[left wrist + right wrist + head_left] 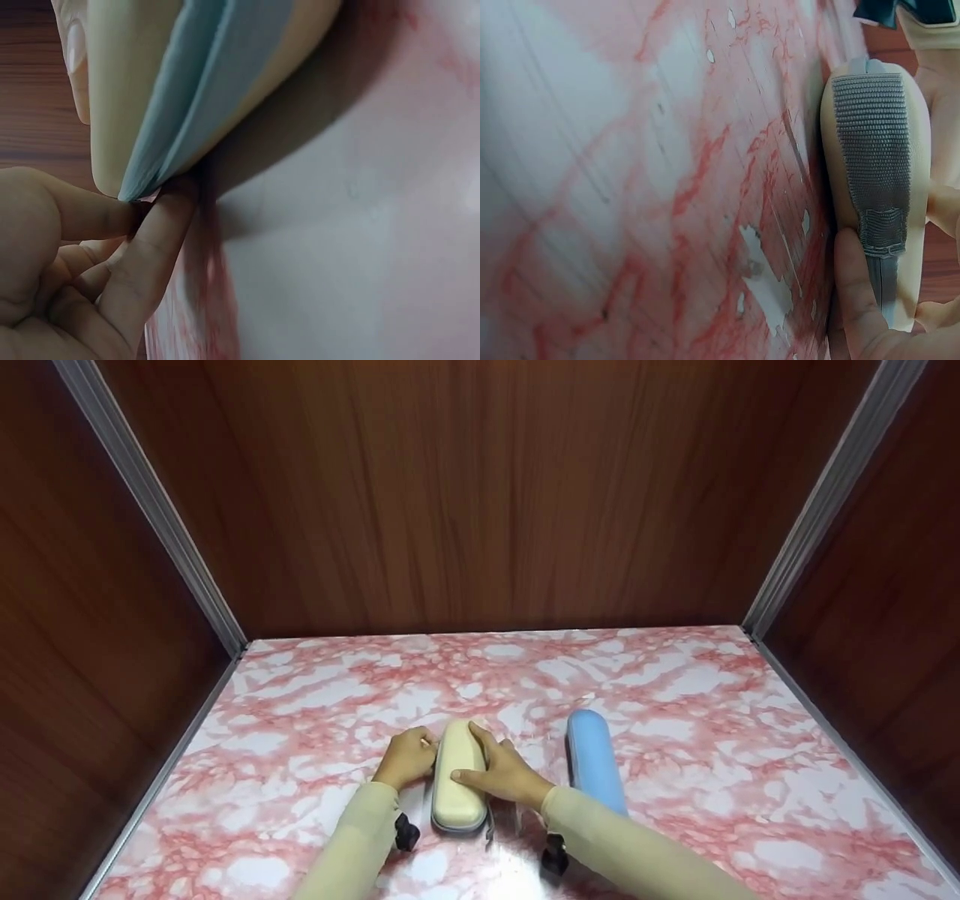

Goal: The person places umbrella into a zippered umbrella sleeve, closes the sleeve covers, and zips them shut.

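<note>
A cream zippered hard case [459, 787], long and rounded, lies upright on the table between the two hands. My right hand [510, 774] holds it from the right, thumb across the lid and fingers along the far right side. At its left side, my left hand [407, 757] has curled fingers. In the left wrist view, the thumb and a finger of that hand [97, 277] pinch at the end of the blue-grey zipper seam [176, 105]; their tips hide the zipper pull. A grey ribbed fabric strip [874, 142] spans the case's side in the right wrist view.
A light blue case [596, 761] of similar shape lies to the right, partly behind the right sleeve [622, 840]. The table [322, 712] has a red-and-white marbled surface. Brown wood-look panels [480, 495] enclose it at the back and sides.
</note>
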The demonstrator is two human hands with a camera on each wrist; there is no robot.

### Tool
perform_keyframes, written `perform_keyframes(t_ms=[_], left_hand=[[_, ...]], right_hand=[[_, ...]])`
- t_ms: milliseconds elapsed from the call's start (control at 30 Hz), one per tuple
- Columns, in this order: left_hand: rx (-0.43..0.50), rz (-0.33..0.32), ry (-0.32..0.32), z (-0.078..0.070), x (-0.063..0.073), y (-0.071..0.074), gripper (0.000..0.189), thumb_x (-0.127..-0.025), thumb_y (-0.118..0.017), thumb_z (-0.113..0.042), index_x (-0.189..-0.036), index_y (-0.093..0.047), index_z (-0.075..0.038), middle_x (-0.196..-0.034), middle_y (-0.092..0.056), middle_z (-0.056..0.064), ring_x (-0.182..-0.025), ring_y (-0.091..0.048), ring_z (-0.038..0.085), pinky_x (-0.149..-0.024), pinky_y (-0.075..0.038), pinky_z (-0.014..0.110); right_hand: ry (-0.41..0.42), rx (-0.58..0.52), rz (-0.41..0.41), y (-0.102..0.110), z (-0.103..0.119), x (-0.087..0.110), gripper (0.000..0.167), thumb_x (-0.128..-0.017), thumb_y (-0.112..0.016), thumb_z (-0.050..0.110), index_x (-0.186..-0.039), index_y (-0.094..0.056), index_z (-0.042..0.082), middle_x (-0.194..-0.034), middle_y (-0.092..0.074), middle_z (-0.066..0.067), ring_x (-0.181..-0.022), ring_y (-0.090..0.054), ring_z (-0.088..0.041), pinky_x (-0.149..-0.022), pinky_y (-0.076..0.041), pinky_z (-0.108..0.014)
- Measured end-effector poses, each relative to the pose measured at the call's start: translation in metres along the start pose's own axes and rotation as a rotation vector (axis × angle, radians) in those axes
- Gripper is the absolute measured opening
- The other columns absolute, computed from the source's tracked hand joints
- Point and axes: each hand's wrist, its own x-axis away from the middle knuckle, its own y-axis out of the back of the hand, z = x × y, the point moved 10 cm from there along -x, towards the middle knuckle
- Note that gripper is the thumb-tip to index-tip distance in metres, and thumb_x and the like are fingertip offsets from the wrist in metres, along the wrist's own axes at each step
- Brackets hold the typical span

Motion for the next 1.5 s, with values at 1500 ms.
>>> perform_keyframes(t_ms=[1500], left_hand=[[-0.223, 0.04, -0.268, -0.022, 0.015, 0.004, 0.01, -0.092, -0.064, 0.0, -0.083, -0.067, -0.003, -0.067, -0.058, -0.002, -0.061, -0.051, 0.011, -0.058, -0.046, 0.03]], right_hand=[[0.055, 0.19, 0.074, -0.002, 0.01, -0.002, 0.092, -0.091, -0.071, 0.046, -0.157, -0.024, 0.002, -0.128, -0.05, -0.035, -0.116, -0.052, -0.039, -0.098, -0.045, -0.052]])
